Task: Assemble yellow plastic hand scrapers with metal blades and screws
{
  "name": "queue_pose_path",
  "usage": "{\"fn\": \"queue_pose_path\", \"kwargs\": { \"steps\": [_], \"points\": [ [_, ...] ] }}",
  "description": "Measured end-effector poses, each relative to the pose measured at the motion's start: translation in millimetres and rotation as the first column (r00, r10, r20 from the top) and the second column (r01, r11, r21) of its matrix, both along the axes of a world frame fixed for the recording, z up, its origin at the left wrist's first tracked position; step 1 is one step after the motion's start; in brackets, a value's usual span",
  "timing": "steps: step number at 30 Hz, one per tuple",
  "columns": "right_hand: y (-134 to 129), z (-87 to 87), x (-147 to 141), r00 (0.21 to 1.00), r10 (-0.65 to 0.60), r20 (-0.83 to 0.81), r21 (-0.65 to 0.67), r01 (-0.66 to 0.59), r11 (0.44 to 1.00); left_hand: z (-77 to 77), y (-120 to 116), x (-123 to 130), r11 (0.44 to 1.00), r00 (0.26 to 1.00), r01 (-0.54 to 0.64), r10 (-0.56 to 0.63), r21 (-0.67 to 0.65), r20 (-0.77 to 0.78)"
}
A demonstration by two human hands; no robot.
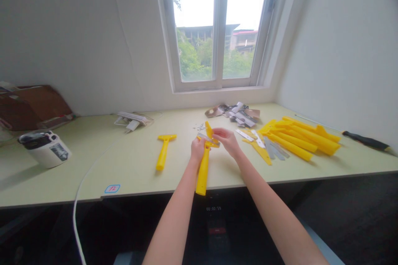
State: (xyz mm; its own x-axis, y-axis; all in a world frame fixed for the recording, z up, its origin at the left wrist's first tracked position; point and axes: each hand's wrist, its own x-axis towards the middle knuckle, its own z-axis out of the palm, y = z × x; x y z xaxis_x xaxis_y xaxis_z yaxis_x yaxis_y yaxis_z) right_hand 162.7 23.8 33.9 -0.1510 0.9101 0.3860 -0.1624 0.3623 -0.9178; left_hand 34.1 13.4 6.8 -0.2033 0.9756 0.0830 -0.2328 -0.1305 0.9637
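Observation:
My left hand (pixel 198 149) is closed around the head of a yellow scraper handle (pixel 203 172), whose grip points down toward the table edge. A grey metal blade (pixel 202 136) shows at that head. Between the fingers of my right hand (pixel 226 140) is a flat yellow plastic plate (pixel 208 129), held tilted up just above the handle's head. How far the plate touches the blade is hidden by my fingers. Small screws (pixel 200 127) lie scattered behind my hands. To the left rests a yellow scraper (pixel 164 151) with its head away from me.
Several yellow handles (pixel 298 138) are piled at the right, beside loose metal blades (pixel 275 149) and yellow plates (pixel 261 152). A black screwdriver (pixel 367 140) lies farther right. Blade packets (pixel 241 114) sit below the window. A power strip (pixel 133 119) and white mug (pixel 46 149) stand left.

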Motion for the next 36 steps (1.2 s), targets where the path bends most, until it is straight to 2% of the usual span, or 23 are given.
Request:
{"fn": "queue_pose_path", "kwargs": {
  "steps": [4,8,13,16,20,28,32,36],
  "points": [
    [-1.5,-1.8,-0.9,0.994,-0.042,0.099,0.009,0.041,0.999,-1.4,0.6,-0.2,1.0,1.0,0.0,0.0,-0.003,-0.001],
    [-1.2,-4.4,1.4,0.971,-0.113,0.21,0.074,0.1,0.992,-1.1,-0.5,-0.9,1.0,1.0,0.008,-0.008,-0.002,-0.028],
    [-2.0,-7.2,2.3,0.968,-0.046,0.248,-0.001,0.047,0.999,0.0,-1.4,-1.0,1.0,1.0,-0.014,0.014,-0.004,-0.017],
    [-5.5,-7.5,2.7,0.977,0.047,0.208,-0.098,-0.027,0.995,-0.6,-1.1,-1.1,0.999,0.999,-0.031,0.03,-0.015,-0.017],
    [-10.1,-6.8,3.8,0.979,0.179,0.094,-0.224,-0.155,0.962,-1.3,-0.7,-1.5,1.0,0.999,-0.031,0.03,-0.007,-0.013],
    [-11.2,-6.3,0.4,0.979,0.203,-0.02,-0.202,-0.202,0.958,-1.3,1.0,-2.6,0.997,0.998,-0.067,0.067,-0.04,-0.017],
    [-13.2,-4.7,-1.5,0.983,0.181,-0.027,-0.204,-0.183,0.962,-4.2,3.5,-1.8,0.999,0.997,-0.035,0.037,-0.04,0.069],
    [-14.6,-4.2,-1.8,0.984,0.177,-0.016,-0.197,-0.177,0.964,-7.8,4.7,-1.5,0.999,0.996,-0.035,0.036,-0.017,0.077]
  ]
}}
